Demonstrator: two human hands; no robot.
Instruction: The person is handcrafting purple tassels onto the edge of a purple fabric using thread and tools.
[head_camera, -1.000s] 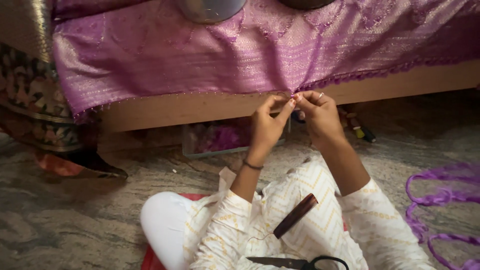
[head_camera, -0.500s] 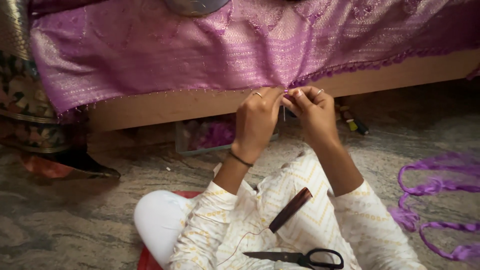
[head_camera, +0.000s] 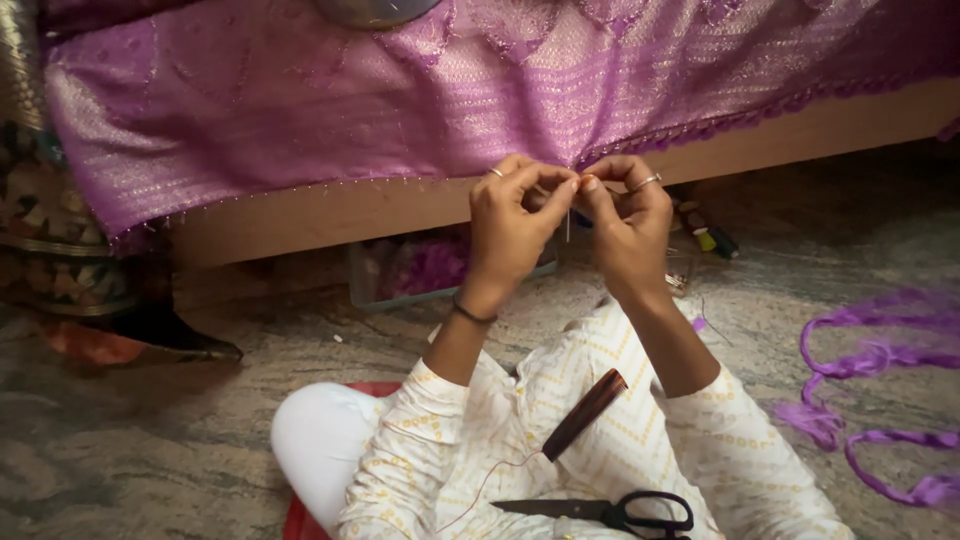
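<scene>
Left hand (head_camera: 515, 215) and right hand (head_camera: 625, 220) both pinching shut on hem of shimmery purple woven cloth (head_camera: 380, 110); black-handled scissors (head_camera: 610, 512) lying on lap.

Metal bowl (head_camera: 375, 10) cut off by the top edge, purple thread loops (head_camera: 880, 400) by the right one

Left hand (head_camera: 515, 225) — thin ring on one finger, narrow dark bangle (head_camera: 470, 312) at the wrist. Right hand (head_camera: 625, 225) — silver-toned ring on a finger. Both forearms bare below the elbow. Sleeves (head_camera: 430, 440) cream-white, printed with fine yellow zigzag and dotted lines, ending near the elbows; same cloth across the lap. Plain white trousers (head_camera: 320, 440) show at the left knee.
</scene>
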